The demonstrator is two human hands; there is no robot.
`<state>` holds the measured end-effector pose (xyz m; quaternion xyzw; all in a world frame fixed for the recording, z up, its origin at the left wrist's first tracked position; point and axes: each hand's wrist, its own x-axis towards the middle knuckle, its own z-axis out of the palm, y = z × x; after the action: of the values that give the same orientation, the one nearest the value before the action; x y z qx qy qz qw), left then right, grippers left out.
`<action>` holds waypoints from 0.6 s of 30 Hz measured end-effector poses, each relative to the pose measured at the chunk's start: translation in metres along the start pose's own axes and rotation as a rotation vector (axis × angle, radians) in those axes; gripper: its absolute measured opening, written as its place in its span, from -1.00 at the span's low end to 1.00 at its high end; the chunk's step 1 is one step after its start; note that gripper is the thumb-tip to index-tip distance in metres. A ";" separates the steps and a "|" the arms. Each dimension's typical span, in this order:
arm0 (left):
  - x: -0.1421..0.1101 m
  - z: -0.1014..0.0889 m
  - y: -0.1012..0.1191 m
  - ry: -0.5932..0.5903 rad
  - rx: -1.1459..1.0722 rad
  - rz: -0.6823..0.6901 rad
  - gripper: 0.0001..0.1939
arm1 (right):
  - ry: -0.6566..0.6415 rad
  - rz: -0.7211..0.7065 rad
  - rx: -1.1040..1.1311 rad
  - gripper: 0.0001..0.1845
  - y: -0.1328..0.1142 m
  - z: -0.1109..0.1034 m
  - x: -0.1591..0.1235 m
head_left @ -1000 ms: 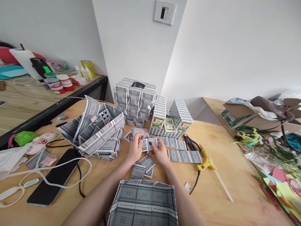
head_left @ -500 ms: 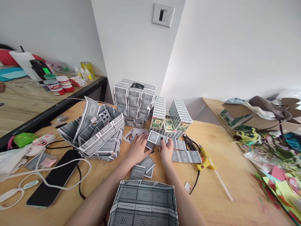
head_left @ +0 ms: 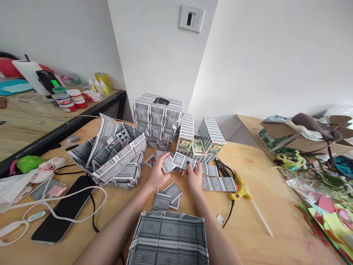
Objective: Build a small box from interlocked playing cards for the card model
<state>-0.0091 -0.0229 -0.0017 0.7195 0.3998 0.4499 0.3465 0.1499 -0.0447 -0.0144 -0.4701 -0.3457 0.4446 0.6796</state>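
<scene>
My left hand point(head_left: 158, 176) is closed on a grey-backed playing card point(head_left: 167, 164), raised at a tilt. Close beside it, my right hand point(head_left: 195, 178) pinches a strip of joined playing cards point(head_left: 180, 161), thumb on top. Whether the card and strip touch is unclear. Several loose cards point(head_left: 171, 195) lie on the table below my left hand. Another card strip point(head_left: 219, 183) lies right of my right hand, near a yellow glue gun point(head_left: 241, 191). Face-up cards point(head_left: 152, 160) lie behind my left hand. An open box made of cards point(head_left: 168, 239) stands nearest me.
Behind my hands stand a tall card-built box point(head_left: 157, 117) and stacked card packs point(head_left: 211, 134). A card basket point(head_left: 121, 158) holds more strips at left. Black pliers point(head_left: 223, 167), a phone point(head_left: 63, 209), a white cable point(head_left: 103, 198) and paper scraps point(head_left: 325, 217) lie around.
My left hand has lifted a playing card off the table and brought it beside the strip. My right hand keeps its hold, nearly still.
</scene>
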 end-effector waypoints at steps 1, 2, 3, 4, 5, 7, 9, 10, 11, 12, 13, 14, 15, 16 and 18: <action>0.000 0.000 0.001 0.004 0.007 0.007 -0.25 | -0.028 0.002 0.022 -0.67 -0.001 0.001 -0.001; 0.001 -0.001 0.002 0.010 0.014 0.014 -0.26 | -0.052 0.003 0.043 -0.66 -0.003 0.002 -0.002; 0.001 -0.001 0.002 0.019 0.022 0.020 -0.27 | -0.071 0.005 0.058 -0.66 -0.004 0.003 -0.004; 0.001 -0.002 0.003 0.032 0.031 0.024 -0.28 | -0.085 0.009 0.067 -0.65 -0.005 0.003 -0.005; 0.001 -0.002 0.003 0.049 0.040 0.027 -0.29 | -0.094 0.013 0.072 -0.63 -0.006 0.003 -0.005; 0.002 -0.003 0.002 0.081 0.059 0.030 -0.31 | -0.102 0.020 0.074 -0.59 -0.008 0.004 -0.006; 0.003 -0.004 0.001 0.109 0.074 0.028 -0.31 | -0.102 0.014 0.081 -0.54 -0.009 0.004 -0.006; 0.003 -0.005 0.000 0.118 0.079 0.027 -0.32 | -0.101 0.008 0.084 -0.52 -0.010 0.003 -0.006; 0.003 -0.005 -0.001 0.124 0.082 0.025 -0.32 | -0.101 0.004 0.086 -0.50 -0.010 0.003 -0.006; 0.003 -0.005 -0.002 0.126 0.085 0.024 -0.32 | -0.103 0.002 0.088 -0.49 -0.010 0.003 -0.006; 0.003 -0.006 -0.003 0.127 0.087 0.024 -0.32 | -0.105 0.000 0.088 -0.48 -0.011 0.003 -0.006; 0.003 -0.006 -0.004 0.127 0.090 0.028 -0.32 | -0.106 -0.001 0.088 -0.48 -0.011 0.003 -0.006; 0.003 -0.006 -0.004 0.127 0.094 0.031 -0.32 | -0.108 -0.002 0.084 -0.49 -0.011 0.003 -0.006; 0.003 -0.006 -0.004 0.124 0.096 0.035 -0.32 | -0.110 -0.003 0.078 -0.49 -0.011 0.003 -0.006; 0.003 -0.007 -0.004 0.118 0.099 0.035 -0.32 | -0.115 0.003 0.062 -0.50 -0.012 0.002 -0.006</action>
<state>-0.0154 -0.0173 -0.0018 0.7149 0.4284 0.4773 0.2785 0.1487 -0.0518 -0.0027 -0.4230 -0.3696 0.4822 0.6723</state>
